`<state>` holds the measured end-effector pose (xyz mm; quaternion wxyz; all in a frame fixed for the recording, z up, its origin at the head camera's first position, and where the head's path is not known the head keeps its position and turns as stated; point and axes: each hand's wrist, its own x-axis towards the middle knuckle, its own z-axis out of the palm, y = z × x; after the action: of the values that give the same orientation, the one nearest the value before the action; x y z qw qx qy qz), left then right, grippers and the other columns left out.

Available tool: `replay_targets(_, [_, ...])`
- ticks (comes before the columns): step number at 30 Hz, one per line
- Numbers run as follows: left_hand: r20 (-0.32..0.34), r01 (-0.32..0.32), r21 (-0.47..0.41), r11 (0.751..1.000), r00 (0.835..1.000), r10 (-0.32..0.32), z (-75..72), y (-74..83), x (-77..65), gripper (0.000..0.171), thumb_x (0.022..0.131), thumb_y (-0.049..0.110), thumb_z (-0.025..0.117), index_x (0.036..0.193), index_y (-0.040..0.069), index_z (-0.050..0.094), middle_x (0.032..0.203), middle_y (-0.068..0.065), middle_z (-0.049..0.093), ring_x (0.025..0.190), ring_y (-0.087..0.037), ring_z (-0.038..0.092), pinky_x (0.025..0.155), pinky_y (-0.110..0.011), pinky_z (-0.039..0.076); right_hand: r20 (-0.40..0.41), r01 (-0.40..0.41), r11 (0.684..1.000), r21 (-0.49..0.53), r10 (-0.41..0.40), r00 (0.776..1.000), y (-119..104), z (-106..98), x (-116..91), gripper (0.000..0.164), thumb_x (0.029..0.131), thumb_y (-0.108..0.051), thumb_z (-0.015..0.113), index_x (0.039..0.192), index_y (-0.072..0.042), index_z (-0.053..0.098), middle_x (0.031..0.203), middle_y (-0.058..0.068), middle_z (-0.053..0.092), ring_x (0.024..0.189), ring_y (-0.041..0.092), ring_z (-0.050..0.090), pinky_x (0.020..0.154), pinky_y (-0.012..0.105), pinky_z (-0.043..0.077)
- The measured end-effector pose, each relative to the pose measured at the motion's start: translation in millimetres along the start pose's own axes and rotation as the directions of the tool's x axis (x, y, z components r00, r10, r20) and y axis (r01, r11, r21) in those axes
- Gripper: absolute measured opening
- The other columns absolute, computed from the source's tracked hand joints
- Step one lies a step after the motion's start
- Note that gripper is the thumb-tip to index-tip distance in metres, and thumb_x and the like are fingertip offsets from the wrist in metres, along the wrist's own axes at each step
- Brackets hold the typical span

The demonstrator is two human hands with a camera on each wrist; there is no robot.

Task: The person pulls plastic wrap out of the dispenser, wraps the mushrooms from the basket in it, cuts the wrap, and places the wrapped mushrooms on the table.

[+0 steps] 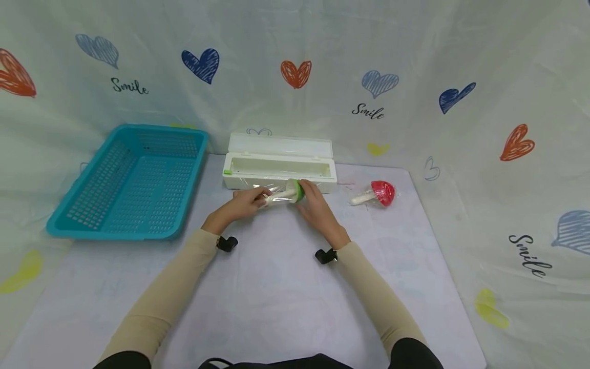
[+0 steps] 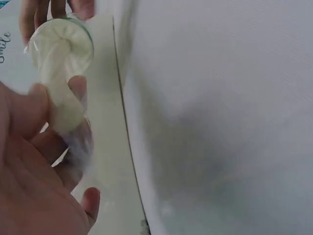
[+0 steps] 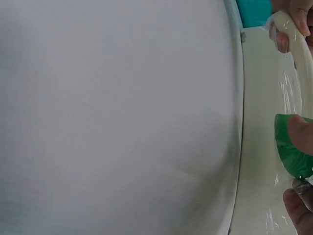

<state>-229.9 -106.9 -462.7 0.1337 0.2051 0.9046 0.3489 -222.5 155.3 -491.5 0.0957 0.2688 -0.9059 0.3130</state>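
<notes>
Both hands hold a green-capped toy mushroom (image 1: 290, 191) lying sideways, with shiny clear film around it. My left hand (image 1: 249, 202) pinches the pale stem between thumb and fingers, bunching film there in the left wrist view. At the cap end, my right hand (image 1: 318, 210) grips the green cap (image 3: 291, 147), its thumb on the side that the right wrist view shows. Just behind the hands stands a long white box (image 1: 281, 182) with its lid (image 1: 281, 146) raised and a small green piece at its left end. Farther right lies a red-capped toy mushroom (image 1: 382, 193) in clear film.
A turquoise basket (image 1: 177, 225) stands at the left of the table. Pale cloth covers the table (image 1: 276, 287), and a curtain printed with hearts (image 1: 296, 74) hangs behind the box and along the right side.
</notes>
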Motion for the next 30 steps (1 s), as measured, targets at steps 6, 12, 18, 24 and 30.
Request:
replay_targets(6, [-0.165,-0.071,0.103,0.992,0.983,0.087,0.2,4.5,-3.9,0.045,0.087,0.018,0.084,0.127,0.006,0.068,0.113,-0.012,0.069,0.099,-0.029,0.063,0.094,-0.054,0.032,-0.069,0.019,1.000,-0.001,-0.019,0.997,2,-2,8,0.068,0.096,-0.018,0.074,0.149,0.007,0.040,0.145,0.025,0.053,0.136,0.036,0.052,0.117,0.043,0.041])
replay_targets(12, [-0.342,-0.173,0.191,0.966,0.911,0.231,-7.1,6.6,-8.9,0.032,0.087,0.013,0.083,0.116,0.003,0.074,0.098,-0.010,0.075,0.087,-0.026,0.066,0.090,-0.050,0.040,-0.066,0.051,0.997,0.056,-0.047,0.997,-2,-6,16,0.068,0.097,-0.019,0.073,0.150,0.006,0.039,0.148,0.025,0.050,0.140,0.036,0.048,0.120,0.043,0.038])
replay_targets(18, [-0.305,-0.238,0.147,0.960,0.912,0.272,-14.6,8.4,-11.0,0.031,0.097,0.012,0.072,0.124,-0.003,0.069,0.116,-0.019,0.074,0.102,-0.032,0.069,0.086,-0.045,0.056,-0.059,0.058,0.998,0.032,-0.056,0.997,-6,-12,25,0.073,0.093,-0.014,0.077,0.151,0.002,0.037,0.149,0.022,0.046,0.142,0.032,0.046,0.122,0.035,0.035])
replay_targets(24, [-0.344,-0.262,0.169,0.950,0.888,0.306,-30.0,19.9,-11.8,0.034,0.100,0.012,0.067,0.130,-0.004,0.066,0.126,-0.022,0.071,0.113,-0.035,0.069,0.092,-0.047,0.058,-0.122,0.055,0.997,0.050,-0.049,0.991,-15,-24,34,0.070,0.093,-0.013,0.075,0.151,0.002,0.039,0.148,0.022,0.046,0.141,0.032,0.045,0.119,0.036,0.038])
replay_targets(30, [-0.404,-0.358,0.220,0.907,0.813,0.419,-44.3,31.1,-9.6,0.034,0.099,0.012,0.068,0.129,-0.005,0.067,0.123,-0.021,0.072,0.107,-0.034,0.071,0.088,-0.045,0.059,-0.214,0.071,0.994,0.080,-0.052,0.975,-24,-37,42,0.067,0.093,-0.012,0.074,0.149,0.003,0.041,0.146,0.022,0.048,0.137,0.033,0.048,0.115,0.041,0.043])
